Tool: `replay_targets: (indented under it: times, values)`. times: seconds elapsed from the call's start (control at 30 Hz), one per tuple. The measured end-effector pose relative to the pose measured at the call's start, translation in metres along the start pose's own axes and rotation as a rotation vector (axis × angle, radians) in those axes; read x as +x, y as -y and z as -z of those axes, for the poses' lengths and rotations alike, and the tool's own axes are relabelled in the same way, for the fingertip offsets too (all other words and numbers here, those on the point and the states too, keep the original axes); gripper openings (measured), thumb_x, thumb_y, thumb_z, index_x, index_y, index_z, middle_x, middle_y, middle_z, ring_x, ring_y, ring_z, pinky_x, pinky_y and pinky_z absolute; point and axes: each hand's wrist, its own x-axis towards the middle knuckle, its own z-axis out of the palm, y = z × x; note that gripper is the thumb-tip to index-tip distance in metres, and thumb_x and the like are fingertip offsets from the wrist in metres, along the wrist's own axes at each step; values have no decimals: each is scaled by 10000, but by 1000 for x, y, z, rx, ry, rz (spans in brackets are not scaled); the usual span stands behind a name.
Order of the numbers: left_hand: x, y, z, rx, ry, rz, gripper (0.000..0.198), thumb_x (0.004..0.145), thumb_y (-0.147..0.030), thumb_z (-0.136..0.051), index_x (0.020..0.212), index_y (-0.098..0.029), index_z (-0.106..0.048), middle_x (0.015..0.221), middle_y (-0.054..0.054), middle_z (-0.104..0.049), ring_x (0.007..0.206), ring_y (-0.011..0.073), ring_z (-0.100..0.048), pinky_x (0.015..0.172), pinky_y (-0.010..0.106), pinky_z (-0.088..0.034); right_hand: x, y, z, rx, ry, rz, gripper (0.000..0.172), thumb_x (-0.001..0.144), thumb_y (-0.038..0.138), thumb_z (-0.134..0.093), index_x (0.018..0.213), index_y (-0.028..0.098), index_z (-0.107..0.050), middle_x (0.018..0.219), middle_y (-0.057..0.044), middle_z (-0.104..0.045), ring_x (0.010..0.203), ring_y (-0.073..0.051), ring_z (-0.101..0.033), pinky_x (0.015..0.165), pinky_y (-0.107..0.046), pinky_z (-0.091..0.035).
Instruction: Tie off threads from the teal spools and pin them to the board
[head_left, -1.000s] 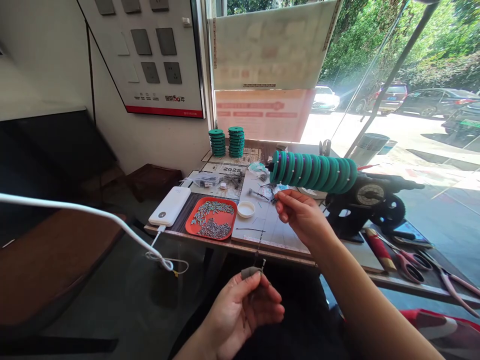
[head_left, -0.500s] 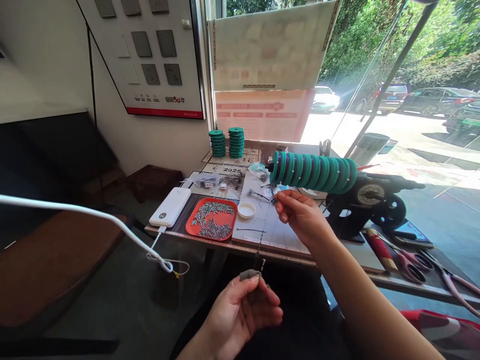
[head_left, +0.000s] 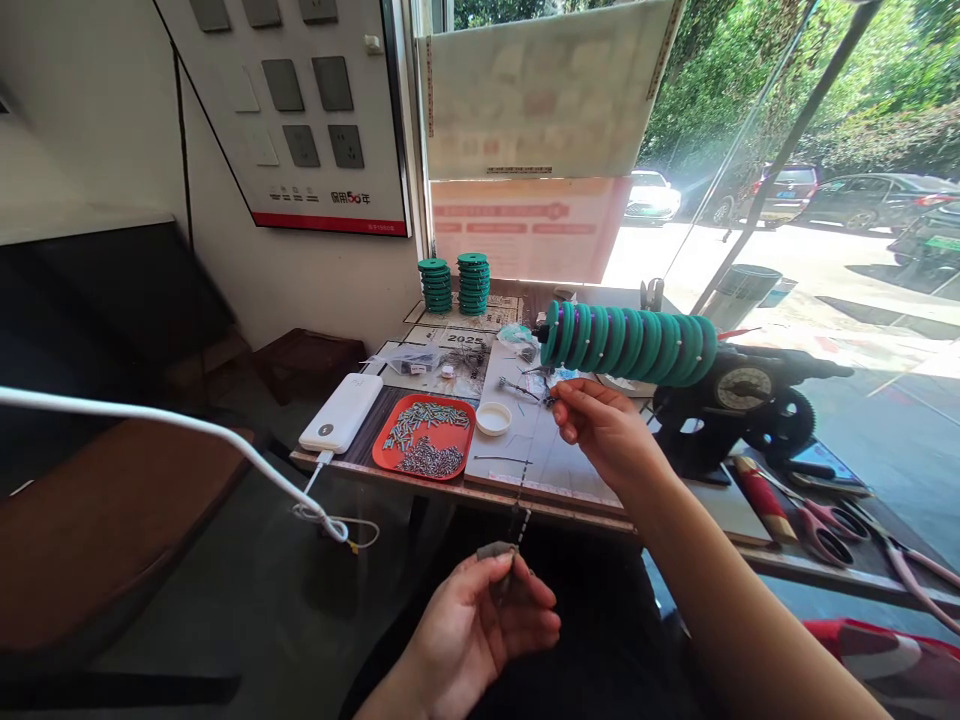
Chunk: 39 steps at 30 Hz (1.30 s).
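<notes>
A thin cord (head_left: 523, 527) with dark and white segments runs between my two hands across the table's front edge. My left hand (head_left: 487, 620), low in the middle, pinches its lower end between thumb and forefinger; a grey wrap (head_left: 495, 549) covers the forefinger tip. Over the table, my right hand (head_left: 604, 425) is closed in a pinch on the upper end, beside a small dark clump of wires. Just above that hand is a row of green discs (head_left: 630, 343) on a rod, joined to a black geared machine (head_left: 742, 390).
A red tray (head_left: 382, 455) holds small metal tubes and beads. Near it are a white lid (head_left: 493, 419) and a power bank (head_left: 341, 412) with a white cable. Green spools (head_left: 473, 285) stand in stacks behind. Scissors (head_left: 825, 535) lie at right.
My left hand has shifted very slightly left, and more of the cord's white segments show above it. My right hand stays almost in place, still pinching.
</notes>
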Motion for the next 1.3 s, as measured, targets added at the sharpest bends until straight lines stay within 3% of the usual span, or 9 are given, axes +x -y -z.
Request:
replay_targets:
  times: [0.1, 0.23, 0.33, 0.5, 0.6, 0.77, 1.07, 1.3]
  values:
    - [2, -4, 0, 195, -47, -94, 152, 764, -258, -541, 753, -134, -628, 724, 77, -677, 645, 190, -630, 646, 310, -463, -1, 1, 2, -42, 8, 7, 203, 606, 330, -689, 639, 155, -592, 502, 21, -568, 380, -61, -434, 410, -212, -290]
    - [21, -27, -22, 644, -199, -679, 276, 672, -228, -671, 942, -174, -668, 957, 61, -654, 782, 163, -562, 761, 236, -389, -3, 3, 8, -226, 26, 21, 195, 619, 332, -684, 617, 151, -611, 562, 8, -581, 434, -65, -428, 453, -228, -294]
    - [48, -47, -51, 789, -163, -869, 270, 680, -251, -660, 936, -166, -678, 849, 53, -653, 716, 157, -524, 702, 241, -384, -4, 2, 14, -281, 32, 35, 167, 626, 313, -687, 613, 159, -625, 505, 39, -499, 460, -61, -366, 476, -229, -271]
    - [80, -53, -82, 556, 60, -799, 191, 692, -249, -641, 817, -110, -680, 718, 51, -651, 683, 152, -545, 697, 266, -403, -6, 0, 18, -234, 58, 15, 174, 637, 336, -676, 621, 170, -627, 549, 27, -513, 507, -83, -388, 514, -243, -293]
    - [81, -49, -83, 422, 66, -732, 143, 675, -233, -648, 751, -114, -671, 632, 19, -619, 631, 125, -529, 657, 253, -404, -9, -1, 17, -205, 67, 10, 185, 639, 347, -671, 621, 169, -623, 521, 26, -509, 504, -93, -406, 517, -249, -301]
    - [62, -47, -72, 409, 109, -608, 111, 676, -211, -630, 602, -130, -612, 581, -7, -558, 606, 105, -506, 621, 235, -404, -13, -3, 12, -209, 64, 2, 213, 632, 371, -671, 609, 168, -609, 471, 37, -473, 478, -94, -396, 513, -253, -298]
    - [31, -25, -32, 273, 138, -156, 160, 675, -241, -661, 611, -117, -583, 625, 15, -551, 552, 104, -516, 616, 280, -445, -30, -10, 8, -243, 52, 52, 227, 665, 373, -645, 595, 167, -579, 473, 45, -428, 476, -82, -338, 492, -239, -247]
    - [30, -20, -27, 205, 196, -134, 137, 696, -225, -650, 633, -111, -606, 614, 9, -553, 506, 88, -511, 581, 253, -413, -63, -32, 4, -153, 68, -136, 267, 692, 397, -638, 603, 176, -518, 476, 64, -411, 433, -69, -358, 436, -212, -276]
